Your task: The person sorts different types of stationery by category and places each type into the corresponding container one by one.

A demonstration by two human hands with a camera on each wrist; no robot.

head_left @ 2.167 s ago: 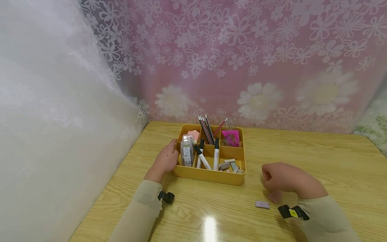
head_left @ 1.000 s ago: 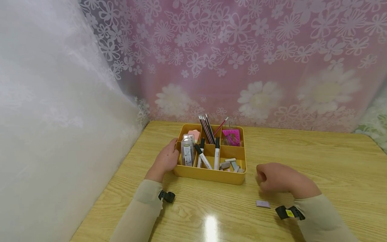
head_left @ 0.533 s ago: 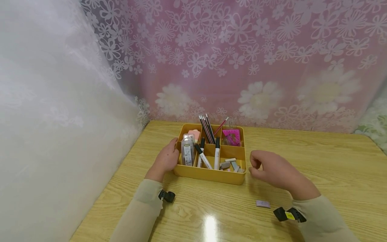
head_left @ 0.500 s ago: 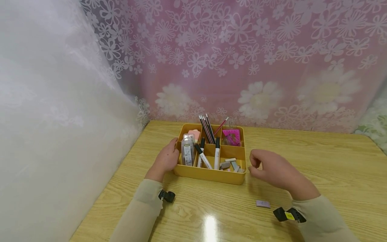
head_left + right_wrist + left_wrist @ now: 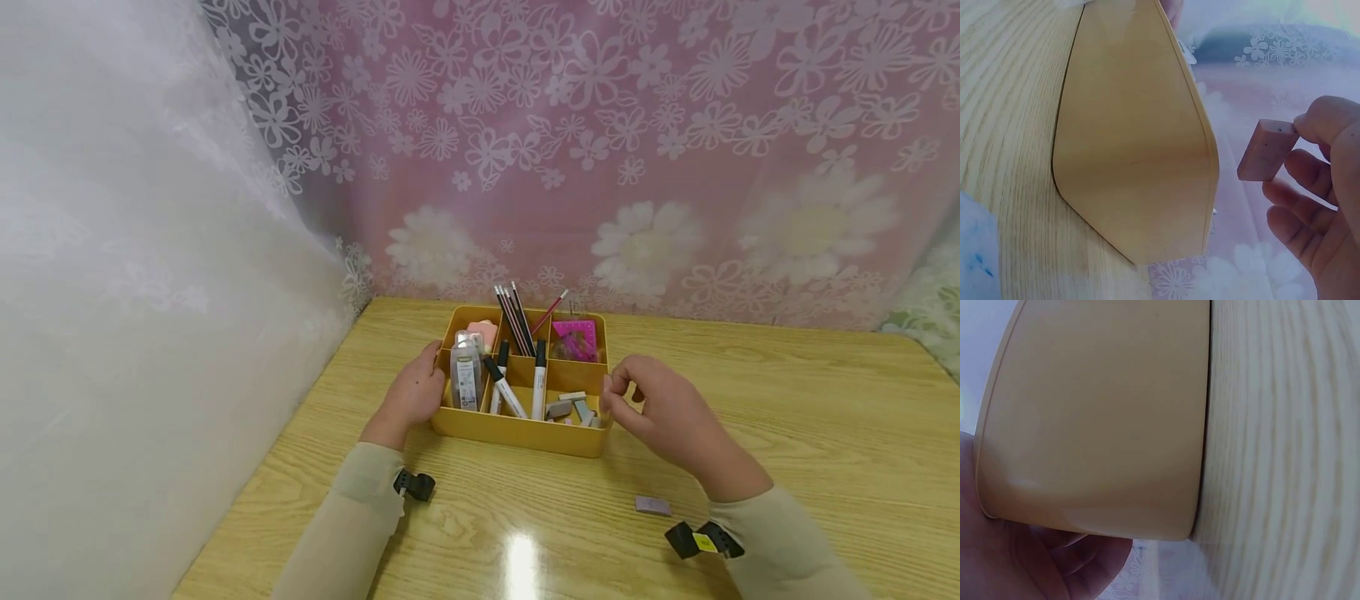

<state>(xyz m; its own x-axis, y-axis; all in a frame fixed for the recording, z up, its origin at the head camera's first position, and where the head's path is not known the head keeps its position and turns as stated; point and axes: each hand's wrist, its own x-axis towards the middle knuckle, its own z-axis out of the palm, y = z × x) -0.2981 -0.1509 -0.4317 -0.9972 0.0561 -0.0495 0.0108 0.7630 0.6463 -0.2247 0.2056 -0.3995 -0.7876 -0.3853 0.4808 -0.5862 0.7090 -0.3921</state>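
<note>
A yellow divided desk organizer (image 5: pixel 517 435) stands on the wooden table. My left hand (image 5: pixel 411 390) grips its left side; in the left wrist view the fingers curl along the wall below the rim. My right hand (image 5: pixel 663 408) is at the organizer's right rim, above the front right compartment. Between its thumb and fingers it pinches a small pinkish eraser (image 5: pixel 1267 150), raised beside the rim in the right wrist view. Inside that compartment lie several grey and white erasers (image 5: pixel 558 409). A lavender eraser (image 5: pixel 652 506) rests on the table, in front of the right hand.
Other compartments hold white markers (image 5: pixel 538 392) with black caps, pencils (image 5: pixel 516 321), a pink set square (image 5: pixel 576 340), a clear case (image 5: pixel 466 379) and a peach-coloured item (image 5: pixel 483 333). A flowered curtain (image 5: pixel 480 150) hangs behind the table, a white one (image 5: pixel 150 250) at the left.
My right hand has come left and away from me, from beside the lavender eraser to the organizer's right rim. The left hand has stayed in place on the organizer.
</note>
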